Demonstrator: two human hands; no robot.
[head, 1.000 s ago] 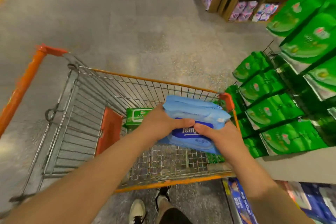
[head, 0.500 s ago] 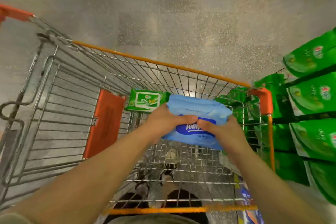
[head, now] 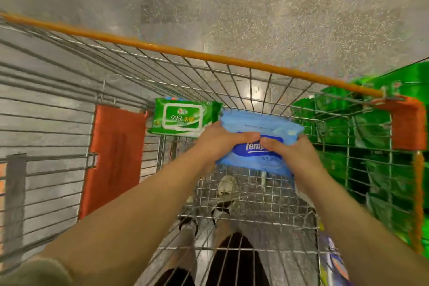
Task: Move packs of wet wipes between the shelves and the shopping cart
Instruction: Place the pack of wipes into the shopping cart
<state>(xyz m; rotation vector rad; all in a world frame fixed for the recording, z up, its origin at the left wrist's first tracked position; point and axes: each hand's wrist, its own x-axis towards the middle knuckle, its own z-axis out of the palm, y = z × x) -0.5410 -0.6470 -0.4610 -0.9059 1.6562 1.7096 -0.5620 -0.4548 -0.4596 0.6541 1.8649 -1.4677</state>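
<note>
A stack of light blue wet-wipe packs with a dark blue label is held low inside the wire shopping cart. My left hand grips its left end with the thumb laid over the top. My right hand grips its right end the same way, and the two thumbs nearly meet over the label. A green wet-wipe pack lies in the cart just to the left of the blue packs, against the far end.
Green packs on the shelves show through the cart's right wire wall. An orange flap hangs on the cart's left side. Blue packaged goods sit low at the right. My legs and shoes show through the cart's mesh floor.
Both hands have carried the blue packs down and forward into the cart, closer to the green pack. My view has tilted down over the cart.
</note>
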